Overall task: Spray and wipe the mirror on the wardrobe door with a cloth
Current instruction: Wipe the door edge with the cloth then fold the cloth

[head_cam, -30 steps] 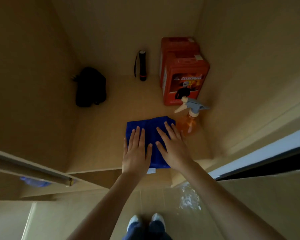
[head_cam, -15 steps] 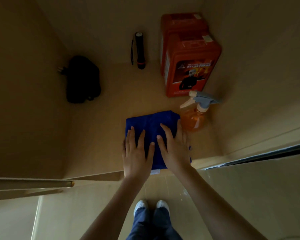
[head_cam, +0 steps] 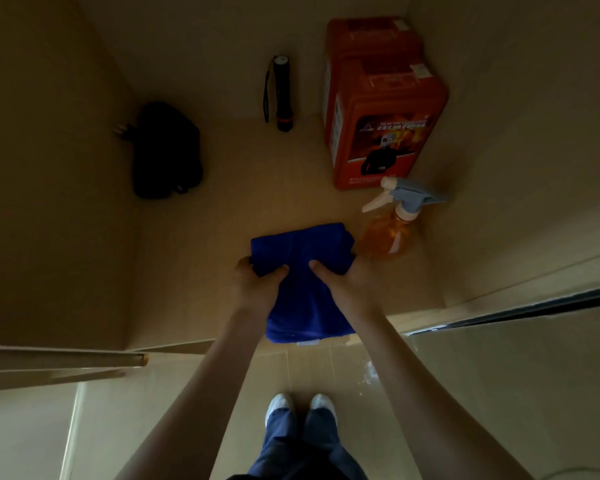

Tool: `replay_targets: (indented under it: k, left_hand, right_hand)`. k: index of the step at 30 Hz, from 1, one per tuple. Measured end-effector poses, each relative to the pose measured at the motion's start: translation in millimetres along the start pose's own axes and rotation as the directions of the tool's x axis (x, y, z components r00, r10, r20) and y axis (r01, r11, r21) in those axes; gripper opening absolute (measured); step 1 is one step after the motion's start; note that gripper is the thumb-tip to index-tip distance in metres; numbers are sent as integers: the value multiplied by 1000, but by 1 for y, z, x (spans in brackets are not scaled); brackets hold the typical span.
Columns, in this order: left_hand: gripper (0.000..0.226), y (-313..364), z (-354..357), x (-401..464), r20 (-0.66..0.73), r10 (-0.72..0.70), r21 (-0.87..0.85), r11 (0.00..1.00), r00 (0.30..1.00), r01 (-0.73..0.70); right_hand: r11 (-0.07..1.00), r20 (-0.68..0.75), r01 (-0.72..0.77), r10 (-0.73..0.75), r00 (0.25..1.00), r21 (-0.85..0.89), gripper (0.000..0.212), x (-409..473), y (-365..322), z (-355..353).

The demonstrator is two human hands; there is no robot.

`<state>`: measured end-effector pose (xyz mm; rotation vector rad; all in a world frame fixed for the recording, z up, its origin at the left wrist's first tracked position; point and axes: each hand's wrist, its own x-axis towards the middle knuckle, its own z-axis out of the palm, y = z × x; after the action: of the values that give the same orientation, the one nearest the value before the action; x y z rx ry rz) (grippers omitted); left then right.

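One black bag (head_cam: 167, 150) lies at the left of the wardrobe shelf (head_cam: 222, 209), its detail lost in the dark. One black torch (head_cam: 282, 93) stands against the back wall. The one blue cloth (head_cam: 305, 271) lies near the shelf's front edge, its long axis running from the person toward the back, its near end overhanging the edge. The left hand (head_cam: 257, 285) has its grip closed on the cloth's left side, the right hand (head_cam: 343, 285) on its right; thumbs lie on top, fingers hidden beneath. Two orange boxes (head_cam: 385, 109) stand one behind the other, the rear mostly hidden. One orange spray bottle (head_cam: 388, 233) stands just right of the cloth, its nozzle pointing right.
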<state>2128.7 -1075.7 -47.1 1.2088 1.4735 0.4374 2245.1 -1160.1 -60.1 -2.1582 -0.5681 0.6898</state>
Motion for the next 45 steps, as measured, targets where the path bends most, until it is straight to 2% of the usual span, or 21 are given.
replay_targets:
  k: [3,6,9,12,14,18,24,28,33,36,41,45]
  left_hand:
    - [27,-2,-4,-1,54,-11,-50,999,999,13]
    - [30,-10,-8,-10,18,125,-1,992,992,-125]
    - [29,-18,-12,-24,-4,273,46,961,962,-273]
    - [35,-24,-16,-42,-24,390,128,914,920,-385]
    - [38,-28,-19,-54,-61,458,213,874,887,-437]
    - [39,-38,-37,-77,-185,575,304,805,797,-509]
    - [49,-51,-88,-106,-316,553,318,827,771,-463]
    - [58,-67,-135,-123,-353,587,345,806,729,-482]
    - [57,-96,-210,-143,-351,607,301,795,714,-528]
    - [55,-109,-266,-150,-309,656,297,754,689,-585]
    - [52,-98,-350,-161,-255,760,335,650,598,-683]
    - [56,-66,-389,-164,-254,818,326,574,516,-751]
  right_hand:
    - [997,106,-28,20,994,68,59,4,1,-5]
    - [992,178,-35,13,984,122,45,3,2,-7]
    - [992,107,101,-109,988,78,48,-6,3,-3]
    - [962,21,261,-263,965,78,38,-20,3,0]
    - [940,-13,339,-339,941,47,32,-30,0,0]
    - [886,-12,456,-457,889,85,37,-52,-11,11]
    - [760,-23,638,-640,768,129,69,-103,-45,37]
    - [648,6,760,-761,649,59,60,-145,-64,62]
    - [529,-65,848,-848,527,-34,47,-208,-81,104]
    - [516,-101,855,-855,509,-54,46,-251,-96,131]
    - [498,-216,864,-853,474,-73,45,-308,-140,160]
    - [420,-318,903,-872,372,-94,41,-326,-189,162]
